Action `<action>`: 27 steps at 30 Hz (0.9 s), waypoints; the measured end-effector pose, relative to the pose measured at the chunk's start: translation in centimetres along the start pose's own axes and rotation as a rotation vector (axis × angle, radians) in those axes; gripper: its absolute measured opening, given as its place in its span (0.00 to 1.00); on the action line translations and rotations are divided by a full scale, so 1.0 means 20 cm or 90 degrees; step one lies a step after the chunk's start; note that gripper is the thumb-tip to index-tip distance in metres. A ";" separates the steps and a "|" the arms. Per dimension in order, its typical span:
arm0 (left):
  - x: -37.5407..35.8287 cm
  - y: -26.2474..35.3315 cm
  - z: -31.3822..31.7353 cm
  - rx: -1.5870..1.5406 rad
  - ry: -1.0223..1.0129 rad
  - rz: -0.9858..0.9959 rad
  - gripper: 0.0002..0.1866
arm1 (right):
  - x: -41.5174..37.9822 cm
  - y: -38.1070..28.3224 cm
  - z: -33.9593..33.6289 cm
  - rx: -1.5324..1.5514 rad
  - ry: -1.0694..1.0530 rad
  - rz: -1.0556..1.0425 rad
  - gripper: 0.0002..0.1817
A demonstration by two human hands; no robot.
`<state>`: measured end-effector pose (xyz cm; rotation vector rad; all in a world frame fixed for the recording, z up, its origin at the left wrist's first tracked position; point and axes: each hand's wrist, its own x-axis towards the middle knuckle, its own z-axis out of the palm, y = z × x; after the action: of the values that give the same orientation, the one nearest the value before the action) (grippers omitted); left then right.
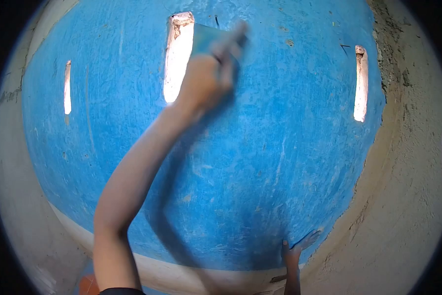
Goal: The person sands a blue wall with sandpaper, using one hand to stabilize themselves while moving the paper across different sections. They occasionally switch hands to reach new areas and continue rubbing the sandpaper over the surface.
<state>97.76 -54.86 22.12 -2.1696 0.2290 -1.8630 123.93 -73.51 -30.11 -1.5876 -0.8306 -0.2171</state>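
My left hand (208,81) is raised high against the blue wall (260,152), fingers closed around a flat scraper blade (204,40). Motion smears the fingertips and the tool, so its exact shape is hard to make out. The blade lies at the right edge of the tall middle slot (178,59), through which bright light comes. Low on the right, my right hand (302,246) rests on the wall with its fingers spread and thumb apart, holding nothing.
Narrow bright slots pierce the wall at the left (67,88) and right (360,83). Rough bare plaster (403,147) borders the blue paint on the right. A pale ledge (167,275) runs along the bottom. A small dark nail (217,20) sticks out near the top.
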 end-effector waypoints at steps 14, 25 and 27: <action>-0.01 0.10 -0.06 0.178 -0.227 0.101 0.23 | 0.01 -0.20 0.00 0.058 0.033 -0.033 0.58; 0.10 -0.01 -0.10 0.054 -0.183 0.136 0.24 | 0.01 -0.08 -0.01 0.017 0.002 -0.029 0.41; 0.17 -0.05 -0.11 -0.081 -0.116 -0.025 0.23 | 0.00 0.01 0.01 -0.026 0.006 -0.012 0.36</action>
<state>96.11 -55.20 25.85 -2.4289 0.2761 -1.6979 123.96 -73.43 -30.27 -1.6169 -0.8387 -0.2555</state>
